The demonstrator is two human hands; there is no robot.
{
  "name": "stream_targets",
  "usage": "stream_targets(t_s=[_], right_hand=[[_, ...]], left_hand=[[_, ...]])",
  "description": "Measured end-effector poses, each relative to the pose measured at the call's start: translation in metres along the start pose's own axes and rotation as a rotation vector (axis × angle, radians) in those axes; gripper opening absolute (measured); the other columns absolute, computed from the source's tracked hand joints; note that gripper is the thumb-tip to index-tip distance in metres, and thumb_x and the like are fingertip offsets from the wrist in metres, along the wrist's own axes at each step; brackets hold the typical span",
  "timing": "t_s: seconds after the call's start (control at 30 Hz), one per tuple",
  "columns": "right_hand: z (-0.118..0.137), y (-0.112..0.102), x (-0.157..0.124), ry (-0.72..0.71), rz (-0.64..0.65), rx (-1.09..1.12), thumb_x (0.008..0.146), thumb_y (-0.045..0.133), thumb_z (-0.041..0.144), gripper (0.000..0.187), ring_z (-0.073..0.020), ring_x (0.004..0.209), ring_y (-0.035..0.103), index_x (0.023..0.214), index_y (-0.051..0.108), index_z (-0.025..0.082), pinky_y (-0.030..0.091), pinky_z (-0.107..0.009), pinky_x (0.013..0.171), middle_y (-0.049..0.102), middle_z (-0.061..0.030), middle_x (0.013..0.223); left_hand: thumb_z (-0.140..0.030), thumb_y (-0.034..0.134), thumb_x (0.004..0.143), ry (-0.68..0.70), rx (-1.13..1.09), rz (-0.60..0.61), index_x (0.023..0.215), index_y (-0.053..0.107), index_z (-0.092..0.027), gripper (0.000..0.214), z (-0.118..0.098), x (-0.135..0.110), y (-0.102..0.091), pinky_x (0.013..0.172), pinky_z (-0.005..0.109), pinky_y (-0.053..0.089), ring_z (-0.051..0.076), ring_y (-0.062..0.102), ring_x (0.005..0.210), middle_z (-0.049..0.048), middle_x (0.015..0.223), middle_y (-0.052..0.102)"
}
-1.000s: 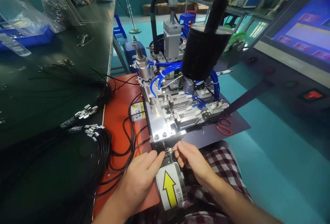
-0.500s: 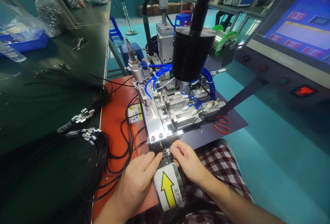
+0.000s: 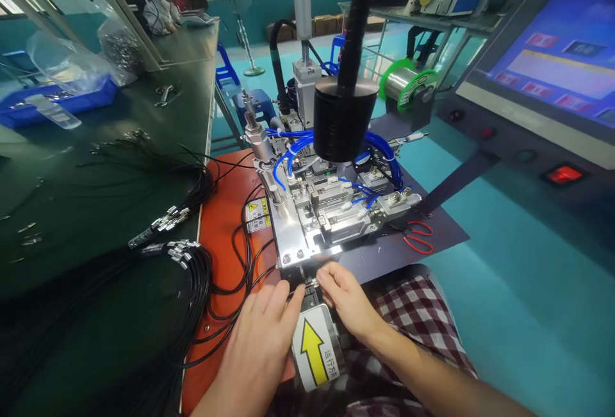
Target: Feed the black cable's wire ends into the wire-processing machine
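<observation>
At the front of the metal bench machine (image 3: 298, 234), my right hand (image 3: 346, 298) pinches a small shiny metal connector (image 3: 313, 282) between thumb and fingertips. My left hand (image 3: 266, 324) is closed just left of it, its thumb and index tip reaching toward the same spot; what lies in its fingers is hidden. Both hands meet over a narrow dark guide track (image 3: 312, 299). Below that is a white plate with a yellow arrow (image 3: 314, 350). Black cables (image 3: 240, 282) loop across the orange board (image 3: 218, 199) beside my left hand.
Bundled cables with metal ends (image 3: 185, 252) lie on the dark green bench (image 3: 185, 116) at left, near a blue tray (image 3: 91, 97). Red-handled pliers (image 3: 419, 237) rest right of the machine. A black cylinder (image 3: 343, 119) hangs above it. A wire spool (image 3: 407, 84) and control screen (image 3: 557, 52) stand beyond.
The view has shifted a little, so the bench and machine sit slightly lower and further right. My hands stay together at the connector with hardly any movement.
</observation>
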State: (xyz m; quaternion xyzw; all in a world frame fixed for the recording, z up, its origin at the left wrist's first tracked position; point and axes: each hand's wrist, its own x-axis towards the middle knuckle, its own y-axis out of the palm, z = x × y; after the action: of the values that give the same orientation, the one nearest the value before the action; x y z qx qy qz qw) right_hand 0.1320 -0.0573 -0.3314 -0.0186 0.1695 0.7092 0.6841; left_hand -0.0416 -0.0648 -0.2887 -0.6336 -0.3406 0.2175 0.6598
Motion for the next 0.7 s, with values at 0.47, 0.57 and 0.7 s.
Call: stream_targets(t_s=[0.47,0.57,0.7], right_hand=[[-0.002,-0.004,-0.001,-0.039,0.041,-0.005,0.085,0.052,0.059,0.042,-0.0116,0.05,0.031,0.068,0.042,0.022,0.027,-0.027,0.049,0.035,0.0079,0.055],[-0.001,-0.003,-0.001,-0.038,0.047,-0.001,0.084,0.052,0.059,0.043,-0.0117,0.05,0.032,0.067,0.041,0.022,0.027,-0.026,0.048,0.035,0.008,0.054],[0.001,-0.003,-0.003,-0.022,0.044,-0.005,0.084,0.053,0.06,0.043,-0.0118,0.05,0.032,0.067,0.042,0.022,0.028,-0.027,0.049,0.036,0.0078,0.055]], left_hand=[[-0.013,0.046,0.085,-0.152,-0.026,-0.06,0.122,0.057,-0.013,0.038,-0.028,0.005,0.006,0.073,0.042,0.053,0.027,0.056,0.089,0.0144,0.111,0.06],[-0.012,0.046,0.085,-0.136,-0.009,-0.065,0.123,0.057,-0.012,0.039,-0.03,0.006,0.002,0.073,0.04,0.053,0.026,0.057,0.088,0.0142,0.111,0.061],[-0.011,0.043,0.086,-0.133,-0.035,-0.077,0.122,0.057,-0.013,0.039,-0.029,0.01,-0.003,0.07,0.038,0.052,0.025,0.057,0.085,0.0137,0.11,0.062]])
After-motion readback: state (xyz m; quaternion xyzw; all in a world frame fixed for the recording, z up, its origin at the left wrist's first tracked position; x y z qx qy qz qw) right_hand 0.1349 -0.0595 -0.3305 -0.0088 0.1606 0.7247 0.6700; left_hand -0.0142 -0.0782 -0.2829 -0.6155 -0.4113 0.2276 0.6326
